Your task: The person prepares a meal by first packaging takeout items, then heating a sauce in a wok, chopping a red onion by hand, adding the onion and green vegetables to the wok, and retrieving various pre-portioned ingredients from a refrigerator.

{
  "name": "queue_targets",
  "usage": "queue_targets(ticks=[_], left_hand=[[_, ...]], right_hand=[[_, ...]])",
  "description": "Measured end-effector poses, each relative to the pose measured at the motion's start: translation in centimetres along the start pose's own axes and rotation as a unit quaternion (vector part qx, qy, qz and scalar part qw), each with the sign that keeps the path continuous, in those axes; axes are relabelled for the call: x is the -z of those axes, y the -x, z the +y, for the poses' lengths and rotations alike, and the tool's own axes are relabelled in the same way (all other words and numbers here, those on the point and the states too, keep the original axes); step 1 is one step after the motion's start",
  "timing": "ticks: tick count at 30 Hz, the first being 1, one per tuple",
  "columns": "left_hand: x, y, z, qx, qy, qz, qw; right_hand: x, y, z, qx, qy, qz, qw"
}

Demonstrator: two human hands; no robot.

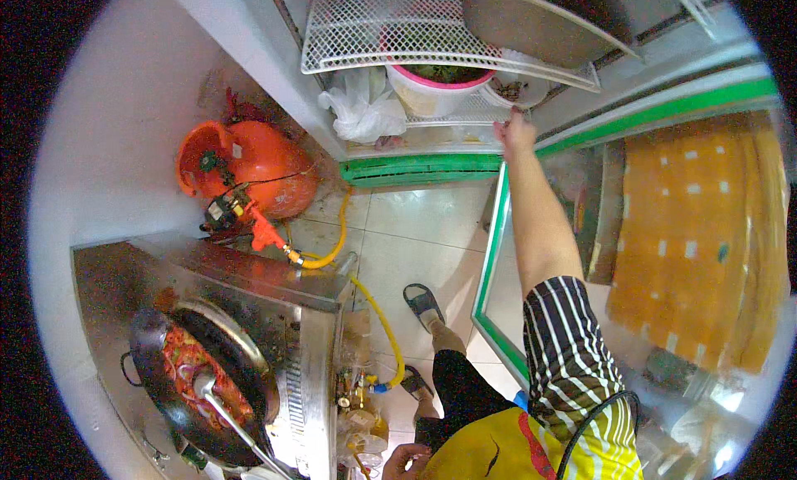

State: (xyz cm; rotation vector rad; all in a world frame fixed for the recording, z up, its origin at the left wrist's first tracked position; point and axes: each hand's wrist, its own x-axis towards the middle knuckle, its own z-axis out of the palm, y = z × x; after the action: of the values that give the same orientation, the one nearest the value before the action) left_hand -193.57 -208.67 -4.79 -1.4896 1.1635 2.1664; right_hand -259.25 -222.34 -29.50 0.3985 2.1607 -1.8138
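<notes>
My right hand (518,134) reaches into an upright glass-door refrigerator, at the front edge of its lower wire shelf (457,120). Its fingertips are close to a white bowl (498,100) with dark food inside; whether they grip it is unclear. Left of the bowl stands a white bucket with a pink rim (429,94), holding leafy greens. A knotted white plastic bag (367,110) lies at the left end of that shelf. Low in the view, my left hand (408,461) is by my yellow apron (479,446), fingers curled and partly cut off.
The refrigerator's green-edged glass door (498,281) stands open under my right arm. An orange gas cylinder (274,162) with a yellow hose (342,231) stands on the left. A wok (149,380) of red saucy food, with a metal ladle (224,411), sits on a steel stove (317,349).
</notes>
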Motion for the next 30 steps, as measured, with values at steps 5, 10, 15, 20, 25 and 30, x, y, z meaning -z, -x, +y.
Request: queue_targets(ticks=[5,10,15,20,25,30], left_hand=[[0.3,-4.3,0.8,0.003,-0.073,-0.014,0.997],[-0.7,-4.7,3.6,0.015,-0.016,-0.003,1.000],[0.6,-2.9,0.6,-0.025,-0.213,0.003,0.977],[-0.3,-0.1,-0.6,-0.191,-0.175,-0.045,0.965],[-3.8,5.9,7.8,-0.518,-0.326,0.002,0.791],[-12.1,14.7,11.0,-0.861,-0.398,-0.060,0.311]], right_hand=[[0.5,-7.3,-2.1,-0.048,-0.155,-0.053,0.985],[-0.1,-5.5,-2.3,-0.031,-0.158,-0.026,0.987],[3.3,-0.7,-1.2,-0.046,-0.124,-0.021,0.991],[9.0,9.1,2.6,-0.015,-0.140,0.035,0.989],[11.1,28.5,4.7,-0.002,-0.183,0.046,0.982],[19.1,46.2,5.8,-0.116,-0.248,-0.103,0.956]])
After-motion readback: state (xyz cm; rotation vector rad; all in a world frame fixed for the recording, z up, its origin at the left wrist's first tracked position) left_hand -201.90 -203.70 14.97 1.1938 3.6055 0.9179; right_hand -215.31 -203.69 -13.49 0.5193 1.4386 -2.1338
